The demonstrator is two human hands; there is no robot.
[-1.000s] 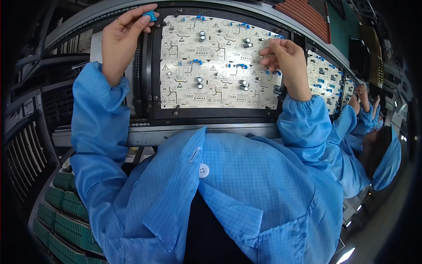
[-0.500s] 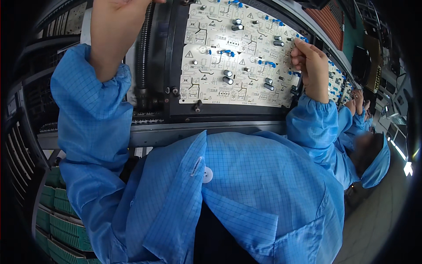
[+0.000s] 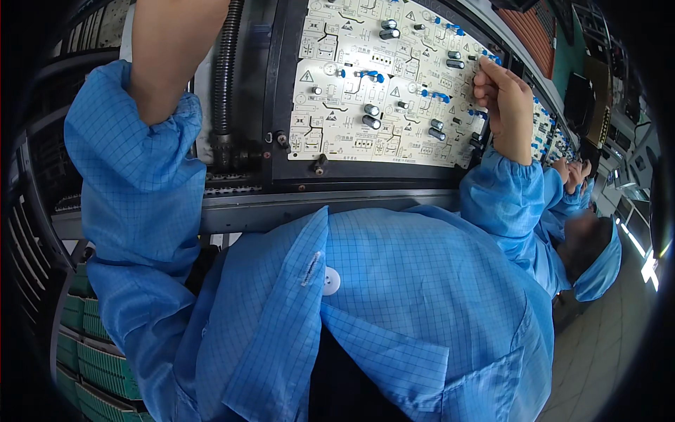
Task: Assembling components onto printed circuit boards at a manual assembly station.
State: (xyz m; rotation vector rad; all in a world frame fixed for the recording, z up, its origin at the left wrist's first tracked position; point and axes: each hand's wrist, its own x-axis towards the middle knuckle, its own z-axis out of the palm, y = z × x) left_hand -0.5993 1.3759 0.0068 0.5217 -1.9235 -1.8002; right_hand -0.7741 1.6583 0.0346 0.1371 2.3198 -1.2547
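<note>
nearest, a blue checked-cloth jacket (image 3: 401, 274) with a round white button (image 3: 332, 280) filled the view from the centre to six o'clock. its left sleeve (image 3: 144, 204) rose from seven o'clock towards eleven, elbow bent, and the left hand (image 3: 181, 24) lay at eleven o'clock, its fingers cut off by the upper edge; whether they were spread or pinching something could not be told.

past a grey metal rail (image 3: 337, 202), a cream rectangular circuit board (image 3: 343, 126) lay at one o'clock in a flat black frame (image 3: 365, 173), its top partly cut off. upright black-and-silver cylinders (image 3: 371, 122) and small blue parts (image 3: 376, 77) stood on it.

the right hand (image 3: 510, 102) was at two o'clock, wrist raised, over the board's far right end. its fingers were curled in, with thumb and forefinger close together near more blue parts; the fingers hid whether they pinched anything or touched the board.

beyond, between two and three o'clock, lay another populated cream board (image 3: 540, 130), half covered by the right hand. farther off, near three o'clock, a co-worker's hands (image 3: 573, 174) showed small, and what they held was too small to tell.
</note>
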